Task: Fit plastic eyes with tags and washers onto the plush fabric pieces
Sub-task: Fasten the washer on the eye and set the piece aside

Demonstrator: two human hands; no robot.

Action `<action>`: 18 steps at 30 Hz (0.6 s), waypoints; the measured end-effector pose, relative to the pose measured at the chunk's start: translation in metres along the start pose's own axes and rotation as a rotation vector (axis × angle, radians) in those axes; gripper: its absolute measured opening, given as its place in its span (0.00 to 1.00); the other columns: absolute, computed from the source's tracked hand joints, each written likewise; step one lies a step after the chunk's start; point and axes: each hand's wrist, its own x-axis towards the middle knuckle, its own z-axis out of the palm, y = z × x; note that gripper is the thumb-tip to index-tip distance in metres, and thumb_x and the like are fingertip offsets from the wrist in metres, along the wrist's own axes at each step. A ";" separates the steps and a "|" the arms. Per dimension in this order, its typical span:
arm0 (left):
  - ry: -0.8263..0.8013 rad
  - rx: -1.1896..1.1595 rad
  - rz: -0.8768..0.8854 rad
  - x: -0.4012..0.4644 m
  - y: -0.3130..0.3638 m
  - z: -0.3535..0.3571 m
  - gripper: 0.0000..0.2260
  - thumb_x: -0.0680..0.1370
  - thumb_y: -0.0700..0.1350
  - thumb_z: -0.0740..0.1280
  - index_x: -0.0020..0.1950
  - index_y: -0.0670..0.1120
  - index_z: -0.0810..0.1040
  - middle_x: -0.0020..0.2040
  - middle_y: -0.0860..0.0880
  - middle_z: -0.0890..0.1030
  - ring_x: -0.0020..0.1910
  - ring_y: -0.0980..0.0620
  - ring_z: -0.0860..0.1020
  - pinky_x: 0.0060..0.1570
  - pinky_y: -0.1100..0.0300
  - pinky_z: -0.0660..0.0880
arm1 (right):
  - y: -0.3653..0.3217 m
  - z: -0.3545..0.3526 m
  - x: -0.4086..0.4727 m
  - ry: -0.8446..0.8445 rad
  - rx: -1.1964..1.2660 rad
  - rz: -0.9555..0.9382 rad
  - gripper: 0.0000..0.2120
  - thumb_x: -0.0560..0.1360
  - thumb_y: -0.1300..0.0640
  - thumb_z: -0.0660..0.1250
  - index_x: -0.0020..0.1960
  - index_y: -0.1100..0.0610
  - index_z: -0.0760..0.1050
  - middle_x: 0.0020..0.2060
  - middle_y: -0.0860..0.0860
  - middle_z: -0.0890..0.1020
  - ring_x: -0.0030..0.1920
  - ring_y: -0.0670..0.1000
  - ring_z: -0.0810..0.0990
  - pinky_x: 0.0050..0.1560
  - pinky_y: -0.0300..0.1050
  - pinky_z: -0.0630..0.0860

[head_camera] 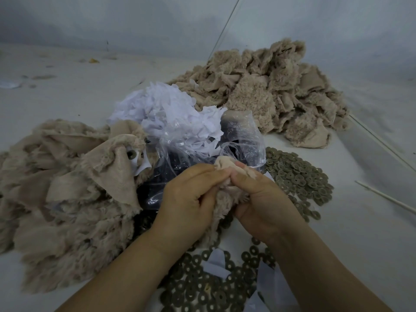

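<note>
A beige plush fabric piece (221,204) is bunched between my two hands at the centre. My left hand (186,197) grips its left side with curled fingers, and my right hand (258,199) pinches its top with thumb and fingers. Grey-green washers (297,176) lie scattered to the right, and more washers (202,287) lie below my wrists. White paper tags (166,109) are heaped behind a clear plastic bag (243,140) holding dark plastic eyes (162,174). Whether an eye sits inside the held fabric is hidden.
A heap of plush pieces (67,199) lies at the left, one showing a fitted eye and tag (131,155). A larger plush heap (270,91) sits at the back right. Thin white sticks (382,194) lie at the right on the white table (67,86).
</note>
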 end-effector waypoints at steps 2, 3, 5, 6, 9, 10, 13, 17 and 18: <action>0.044 0.018 -0.024 -0.001 0.000 0.000 0.10 0.74 0.31 0.69 0.54 0.37 0.84 0.52 0.45 0.83 0.54 0.57 0.80 0.58 0.68 0.74 | 0.000 0.002 0.000 -0.012 0.002 0.025 0.23 0.73 0.63 0.67 0.68 0.64 0.74 0.57 0.60 0.82 0.54 0.56 0.83 0.53 0.48 0.81; 0.061 0.030 -0.032 -0.001 0.001 0.000 0.10 0.73 0.31 0.70 0.53 0.38 0.84 0.52 0.44 0.83 0.54 0.56 0.80 0.58 0.68 0.75 | 0.001 0.002 0.001 -0.019 0.000 0.039 0.23 0.74 0.63 0.67 0.69 0.64 0.73 0.60 0.61 0.81 0.57 0.58 0.82 0.57 0.49 0.79; 0.088 0.050 -0.034 -0.001 0.003 -0.001 0.09 0.73 0.31 0.70 0.52 0.38 0.85 0.52 0.44 0.84 0.53 0.55 0.81 0.58 0.67 0.76 | 0.001 0.003 0.001 -0.038 0.003 0.070 0.24 0.74 0.61 0.66 0.69 0.64 0.73 0.63 0.62 0.80 0.63 0.60 0.80 0.61 0.51 0.78; 0.102 0.060 -0.034 -0.001 0.003 -0.001 0.09 0.73 0.31 0.71 0.51 0.38 0.85 0.51 0.45 0.84 0.53 0.55 0.81 0.58 0.67 0.76 | 0.001 0.003 0.001 -0.051 0.003 0.087 0.24 0.73 0.60 0.66 0.69 0.64 0.73 0.63 0.63 0.79 0.65 0.60 0.78 0.62 0.51 0.78; 0.133 0.075 -0.057 -0.002 0.003 0.000 0.09 0.72 0.31 0.71 0.50 0.38 0.85 0.51 0.46 0.83 0.53 0.56 0.80 0.58 0.69 0.75 | 0.002 0.002 0.001 -0.073 -0.001 0.122 0.25 0.73 0.59 0.66 0.69 0.64 0.73 0.64 0.63 0.78 0.66 0.61 0.77 0.60 0.51 0.79; 0.136 0.073 -0.069 -0.002 0.003 0.000 0.09 0.72 0.31 0.71 0.50 0.38 0.85 0.51 0.46 0.83 0.53 0.56 0.80 0.58 0.70 0.74 | 0.002 0.003 0.001 -0.076 -0.002 0.124 0.25 0.73 0.59 0.66 0.69 0.64 0.73 0.64 0.63 0.78 0.66 0.61 0.77 0.59 0.51 0.79; 0.120 0.067 -0.095 -0.001 0.002 0.000 0.10 0.71 0.29 0.71 0.50 0.38 0.85 0.51 0.47 0.83 0.53 0.56 0.80 0.59 0.70 0.74 | 0.003 0.002 0.002 -0.074 0.020 0.109 0.24 0.73 0.60 0.65 0.69 0.65 0.73 0.62 0.62 0.80 0.61 0.59 0.80 0.58 0.50 0.79; 0.086 0.106 -0.063 0.000 -0.001 -0.001 0.11 0.71 0.28 0.70 0.50 0.38 0.84 0.51 0.47 0.83 0.53 0.57 0.80 0.59 0.71 0.73 | 0.004 0.001 0.002 -0.129 0.022 0.065 0.17 0.77 0.62 0.63 0.65 0.63 0.74 0.52 0.58 0.82 0.54 0.55 0.81 0.60 0.50 0.76; 0.078 0.134 -0.046 0.000 -0.001 -0.002 0.12 0.70 0.26 0.70 0.50 0.37 0.84 0.50 0.45 0.83 0.53 0.56 0.79 0.59 0.71 0.73 | 0.004 0.001 0.002 -0.144 0.024 0.056 0.16 0.77 0.62 0.63 0.64 0.63 0.74 0.52 0.58 0.82 0.54 0.55 0.81 0.61 0.49 0.76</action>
